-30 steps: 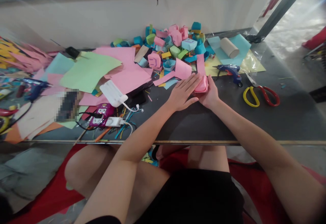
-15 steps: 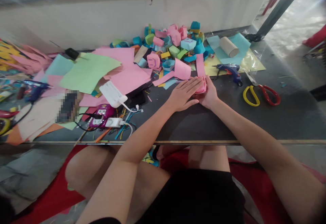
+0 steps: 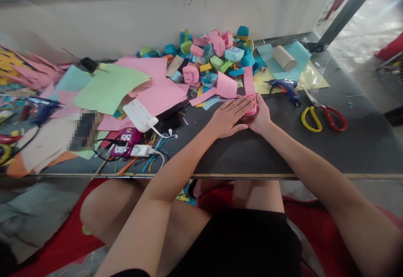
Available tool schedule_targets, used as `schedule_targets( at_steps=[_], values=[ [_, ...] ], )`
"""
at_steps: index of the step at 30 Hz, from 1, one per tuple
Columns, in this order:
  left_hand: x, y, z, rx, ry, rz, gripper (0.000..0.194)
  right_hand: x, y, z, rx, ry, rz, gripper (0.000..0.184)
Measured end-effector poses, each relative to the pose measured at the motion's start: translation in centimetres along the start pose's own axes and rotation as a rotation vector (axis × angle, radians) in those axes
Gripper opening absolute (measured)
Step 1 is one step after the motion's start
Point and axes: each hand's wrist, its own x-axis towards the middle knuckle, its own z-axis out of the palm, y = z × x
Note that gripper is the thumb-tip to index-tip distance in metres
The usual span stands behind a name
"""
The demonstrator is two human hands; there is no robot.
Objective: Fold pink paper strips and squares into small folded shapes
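A small pink paper box [image 3: 251, 105] is between my two hands, mostly hidden by them. My left hand [image 3: 231, 115] lies over its left side, with its fingers stretched out flat and the thumb apart. Around the right side of the box curves my right hand [image 3: 260, 115], whose fingers are partly hidden behind it. Just beyond my fingertips lie a pink paper strip [image 3: 248, 79] and a curled piece of pink paper [image 3: 226, 85].
Behind my hands is a heap of small folded paper boxes [image 3: 217, 46]. To the right lie a blue glue gun [image 3: 288, 88], scissors [image 3: 325, 111] and a cardboard tube [image 3: 283, 58]. Coloured sheets [image 3: 110, 88], a white charger [image 3: 140, 115] and a purple power strip [image 3: 126, 140] are on the left.
The view has shifted very slightly. Both hands keep nearly the same position on the pink paper box.
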Motion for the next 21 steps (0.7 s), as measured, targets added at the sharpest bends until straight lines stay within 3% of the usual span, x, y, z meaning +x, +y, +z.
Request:
schedule_targets(
  at_steps=[10, 17, 21],
  values=[
    [-0.15, -0.2, 0.35, 0.008, 0.054, -0.01, 0.082, 0.0, -0.05, -0.4, -0.011, 0.008, 0.005, 0.078],
    [-0.77, 0.11, 0.08, 0.022, 0.225, -0.224, 0.08, -0.09, -0.07, -0.1, 0.02, -0.058, -0.009, 0.078],
    [-0.74, 0.03, 0.04, -0.027, 0.188, -0.213, 0.076, 0.0, 0.05, 0.18, 0.042, -0.031, -0.019, 0.079]
  ],
)
